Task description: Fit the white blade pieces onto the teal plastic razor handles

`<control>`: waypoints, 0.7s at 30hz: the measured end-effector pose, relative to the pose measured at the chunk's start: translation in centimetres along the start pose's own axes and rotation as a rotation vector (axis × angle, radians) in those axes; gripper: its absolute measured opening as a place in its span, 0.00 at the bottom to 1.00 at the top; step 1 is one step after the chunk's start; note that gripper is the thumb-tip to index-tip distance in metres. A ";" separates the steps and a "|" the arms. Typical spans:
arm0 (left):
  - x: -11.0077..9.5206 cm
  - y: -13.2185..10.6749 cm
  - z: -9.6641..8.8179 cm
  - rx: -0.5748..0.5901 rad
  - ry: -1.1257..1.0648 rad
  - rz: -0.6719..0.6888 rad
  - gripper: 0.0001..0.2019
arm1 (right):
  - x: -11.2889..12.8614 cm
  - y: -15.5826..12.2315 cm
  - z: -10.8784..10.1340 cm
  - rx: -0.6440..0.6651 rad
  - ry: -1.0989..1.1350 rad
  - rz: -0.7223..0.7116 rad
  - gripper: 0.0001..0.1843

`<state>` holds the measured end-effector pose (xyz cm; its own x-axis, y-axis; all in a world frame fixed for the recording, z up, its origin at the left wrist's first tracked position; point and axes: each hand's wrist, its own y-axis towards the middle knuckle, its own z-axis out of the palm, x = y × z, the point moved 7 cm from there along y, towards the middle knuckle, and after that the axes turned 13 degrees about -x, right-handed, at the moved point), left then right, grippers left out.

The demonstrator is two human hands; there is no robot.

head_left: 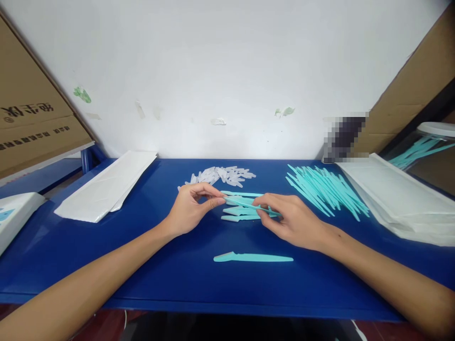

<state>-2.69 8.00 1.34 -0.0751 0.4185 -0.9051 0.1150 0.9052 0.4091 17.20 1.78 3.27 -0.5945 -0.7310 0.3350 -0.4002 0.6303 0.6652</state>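
A teal eyebrow razor (245, 203) is held level between my two hands above the table. My left hand (192, 204) is closed, with thumb and fingertips pinching its blade end, which looks pale; whether a clear cap sits there I cannot tell. The handle is in a pinch of my right hand (289, 218). Several teal razors (236, 218) lie side by side beneath and beyond my fingers, partly hidden by them. Closer to me, one single razor (256, 257) rests on the table, blade end to the left. Behind my left hand is a pile of small clear blade caps (227, 175).
A heap of teal razors (323, 189) lies at the right on the blue table (159, 279). White plastic sleeves (106, 187) are at left, and a stack of translucent bags (401, 203) at right. A lidded clear jar (423, 147) holds more razors. Cardboard (39, 104) stands at left.
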 end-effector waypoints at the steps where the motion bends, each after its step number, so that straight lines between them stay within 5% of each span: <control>1: -0.1 -0.1 0.3 0.012 -0.002 0.002 0.08 | 0.1 0.0 0.0 -0.007 0.009 -0.005 0.07; 9: -1.8 -1.9 1.5 0.076 0.013 0.068 0.06 | 1.0 0.1 -0.3 -0.119 0.063 -0.107 0.04; 14: -2.8 -1.2 1.4 0.167 0.333 0.292 0.07 | 0.5 0.3 0.0 -0.047 0.022 -0.073 0.05; 19: -2.7 2.5 -3.5 -0.006 0.782 0.434 0.15 | -1.3 0.3 0.4 0.054 -0.132 0.005 0.08; 21: -2.0 3.9 -5.6 0.054 0.903 0.400 0.16 | -2.0 0.2 0.5 0.078 -0.180 0.017 0.10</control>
<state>-7.66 11.05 5.43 -0.7456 0.6117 -0.2642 0.3398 0.6901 0.6390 17.93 3.49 2.43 -0.7141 -0.6657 0.2166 -0.4373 0.6657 0.6046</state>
